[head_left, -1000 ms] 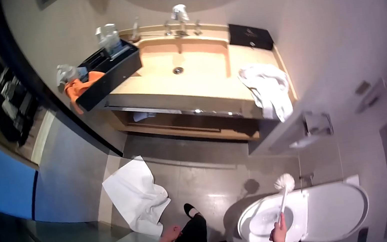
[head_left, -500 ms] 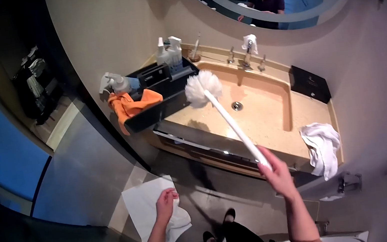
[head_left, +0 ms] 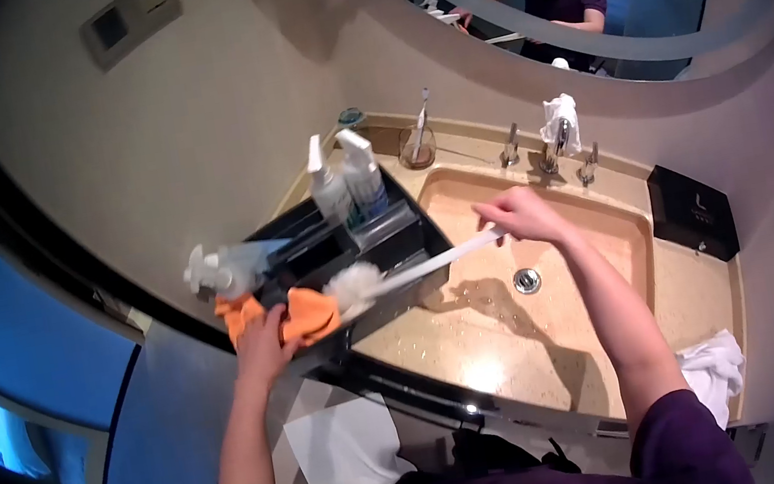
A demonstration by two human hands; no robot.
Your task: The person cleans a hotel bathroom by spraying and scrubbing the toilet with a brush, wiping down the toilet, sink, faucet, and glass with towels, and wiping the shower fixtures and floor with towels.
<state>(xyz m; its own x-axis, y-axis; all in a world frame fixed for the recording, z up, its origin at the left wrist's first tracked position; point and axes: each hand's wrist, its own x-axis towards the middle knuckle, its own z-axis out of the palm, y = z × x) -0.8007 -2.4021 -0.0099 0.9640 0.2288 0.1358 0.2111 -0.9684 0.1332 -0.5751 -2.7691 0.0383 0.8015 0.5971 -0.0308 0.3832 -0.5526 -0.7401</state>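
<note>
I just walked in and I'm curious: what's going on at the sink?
A person's right hand holds a white toilet brush by its handle, its blurred head at the front of a black caddy. The left hand is on an orange cloth there. The caddy sits beside the sink, with two spray bottles standing in it.

We note a mirror (head_left: 649, 8) above the desk (head_left: 421, 328) and, set into that desk, a basin (head_left: 586, 251) with a metal drain (head_left: 527, 282). A white cloth (head_left: 558, 117) drapes the tap (head_left: 551, 159) behind. Left of the tap we record a toothbrush (head_left: 422, 123) tilted in a cup (head_left: 417, 150); right, a black box (head_left: 693, 212). A white sheet (head_left: 344, 451) lies on the floor (head_left: 425, 416).
</note>
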